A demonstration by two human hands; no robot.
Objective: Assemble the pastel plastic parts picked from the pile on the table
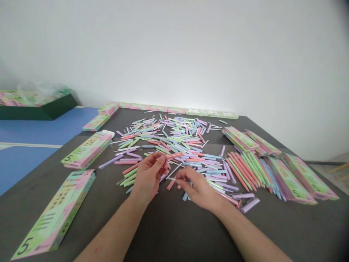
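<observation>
My left hand (pixel 149 174) is closed, pinching a coral-orange pen barrel (pixel 175 155) that points to the right. Lower and to the right, my right hand (pixel 195 187) grips a thin white stick (pixel 171 178) between thumb and fingers; its tip points left, toward my left hand. Both hands are just above the near edge of a wide heap of pastel pen pieces (pixel 174 140), in green, blue, purple and coral, with white sticks among them. Right of my right hand lies a fanned row of coral, green and blue pens (pixel 247 169).
On the dark table (pixel 174 233), printed boxes marked 5 lie at the left (pixel 54 216) and right (pixel 293 178). More boxes (pixel 166 108) line the back edge by the wall. A dark green bin (pixel 38 111) with boxes and plastic stands on a blue surface (pixel 40 127) at left.
</observation>
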